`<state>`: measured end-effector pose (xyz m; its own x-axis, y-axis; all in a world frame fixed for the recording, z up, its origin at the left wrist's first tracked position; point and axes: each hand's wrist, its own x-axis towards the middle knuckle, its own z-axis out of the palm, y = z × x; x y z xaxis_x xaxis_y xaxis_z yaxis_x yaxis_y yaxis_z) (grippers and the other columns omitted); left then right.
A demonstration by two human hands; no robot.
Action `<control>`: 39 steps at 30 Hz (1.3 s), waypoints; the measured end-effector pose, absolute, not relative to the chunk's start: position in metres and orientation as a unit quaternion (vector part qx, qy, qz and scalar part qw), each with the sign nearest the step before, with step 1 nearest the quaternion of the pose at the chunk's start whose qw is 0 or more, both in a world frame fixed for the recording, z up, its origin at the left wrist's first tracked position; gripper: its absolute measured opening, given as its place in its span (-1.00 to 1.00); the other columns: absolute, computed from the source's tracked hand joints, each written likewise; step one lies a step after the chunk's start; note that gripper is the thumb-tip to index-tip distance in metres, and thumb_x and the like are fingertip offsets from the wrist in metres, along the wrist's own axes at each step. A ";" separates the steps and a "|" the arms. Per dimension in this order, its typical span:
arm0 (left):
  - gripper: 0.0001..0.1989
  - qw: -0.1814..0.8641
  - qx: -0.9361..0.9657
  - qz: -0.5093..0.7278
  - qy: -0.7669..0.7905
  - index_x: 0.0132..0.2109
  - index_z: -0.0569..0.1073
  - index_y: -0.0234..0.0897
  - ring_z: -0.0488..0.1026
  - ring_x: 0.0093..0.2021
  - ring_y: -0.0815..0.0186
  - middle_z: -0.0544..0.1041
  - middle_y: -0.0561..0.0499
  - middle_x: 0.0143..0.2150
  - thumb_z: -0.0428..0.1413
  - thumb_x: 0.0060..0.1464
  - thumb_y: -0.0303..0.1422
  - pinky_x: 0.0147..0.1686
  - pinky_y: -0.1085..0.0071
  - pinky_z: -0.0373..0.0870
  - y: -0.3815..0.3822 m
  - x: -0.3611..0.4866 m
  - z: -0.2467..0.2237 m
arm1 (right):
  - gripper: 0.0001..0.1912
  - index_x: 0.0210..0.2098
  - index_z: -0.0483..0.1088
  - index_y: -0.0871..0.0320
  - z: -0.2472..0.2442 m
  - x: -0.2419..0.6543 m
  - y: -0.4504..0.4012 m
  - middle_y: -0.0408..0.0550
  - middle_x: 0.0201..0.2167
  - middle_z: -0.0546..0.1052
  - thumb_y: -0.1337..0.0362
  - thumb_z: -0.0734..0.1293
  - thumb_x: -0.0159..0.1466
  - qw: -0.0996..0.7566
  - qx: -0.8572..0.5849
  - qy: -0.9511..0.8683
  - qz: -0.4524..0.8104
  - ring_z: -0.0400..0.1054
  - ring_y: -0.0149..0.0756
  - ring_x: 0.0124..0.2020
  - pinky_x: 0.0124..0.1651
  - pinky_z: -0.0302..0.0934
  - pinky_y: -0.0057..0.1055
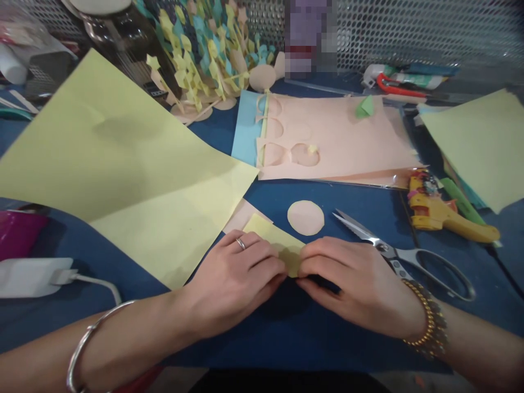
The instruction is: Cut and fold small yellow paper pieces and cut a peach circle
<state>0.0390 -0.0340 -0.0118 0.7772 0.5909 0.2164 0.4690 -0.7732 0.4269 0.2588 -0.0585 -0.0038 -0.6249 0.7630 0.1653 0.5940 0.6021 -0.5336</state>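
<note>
A small yellow paper piece (282, 240) is pinched along its near edge between my two hands. My left hand (237, 278), with a ring on one finger, grips its left part, and my right hand (356, 284) holds its right end. My fingers hide part of the near edge. Just beyond lies a pale pink paper disc (305, 218). Open-bladed silver scissors (391, 252) rest beside my right hand. A large yellow sheet (135, 174) spreads to the left, its lower corner near my left wrist.
Pink sheets with cut-outs (339, 131) lie at the back centre. A yellow glue gun (446, 213) and stacked yellow paper (483, 147) are at right. Paper star strips (200, 60) stand at back left, near a dark jar (126, 49). A white charger (33, 277) sits at left.
</note>
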 end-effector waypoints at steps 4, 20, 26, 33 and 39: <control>-0.87 0.164 0.931 0.171 0.279 -0.27 0.47 -0.24 0.39 -0.29 0.31 0.50 0.06 -0.34 0.02 0.18 -0.42 -0.24 0.33 0.26 -0.033 0.039 -0.011 | -0.87 -0.32 0.45 0.18 -0.004 0.259 -0.059 -0.05 -0.30 0.51 0.37 0.25 0.28 0.176 -0.376 -0.887 0.202 0.37 -0.35 -0.31 -0.32 0.27 -0.40; -0.87 0.205 0.923 0.169 0.279 -0.20 0.47 -0.23 0.39 -0.11 0.28 0.50 0.03 -0.17 0.02 0.19 -0.43 -0.10 0.31 0.30 -0.033 0.038 -0.013 | -0.82 -0.31 0.45 0.18 0.002 0.252 -0.064 -0.06 -0.31 0.49 0.36 0.20 0.31 0.106 -0.401 -0.892 0.179 0.34 -0.30 -0.34 -0.33 0.27 -0.33; -0.85 0.232 0.915 0.172 0.283 -0.24 0.49 -0.21 0.39 -0.10 0.27 0.51 0.03 -0.17 0.02 0.18 -0.42 -0.09 0.29 0.30 -0.032 0.040 -0.012 | -0.91 -0.38 0.45 0.11 0.003 0.250 -0.060 -0.15 -0.32 0.44 0.38 0.30 0.19 0.111 -0.473 -0.833 0.263 0.38 -0.38 -0.32 -0.31 0.25 -0.43; -0.83 0.236 0.913 0.179 0.281 -0.25 0.53 -0.19 0.41 -0.12 0.29 0.52 0.04 -0.21 0.02 0.17 -0.42 -0.07 0.28 0.29 -0.035 0.042 -0.011 | -0.92 -0.40 0.44 0.08 0.006 0.251 -0.055 -0.20 -0.32 0.43 0.40 0.35 0.13 0.105 -0.492 -0.811 0.299 0.38 -0.42 -0.34 -0.27 0.24 -0.46; -0.82 0.244 0.910 0.178 0.283 -0.25 0.53 -0.19 0.40 -0.12 0.28 0.53 0.05 -0.21 0.02 0.17 -0.43 -0.07 0.27 0.28 -0.036 0.042 -0.010 | -0.93 -0.37 0.44 0.08 0.006 0.253 -0.053 -0.18 -0.30 0.42 0.35 0.32 0.22 0.089 -0.469 -0.829 0.292 0.37 -0.40 -0.30 -0.25 0.24 -0.43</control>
<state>0.0417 -0.0363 -0.0103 0.7761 0.6028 0.1850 0.4290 -0.7198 0.5458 0.2532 -0.0528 0.0062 -0.5443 0.8292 -0.1270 0.7256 0.3894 -0.5673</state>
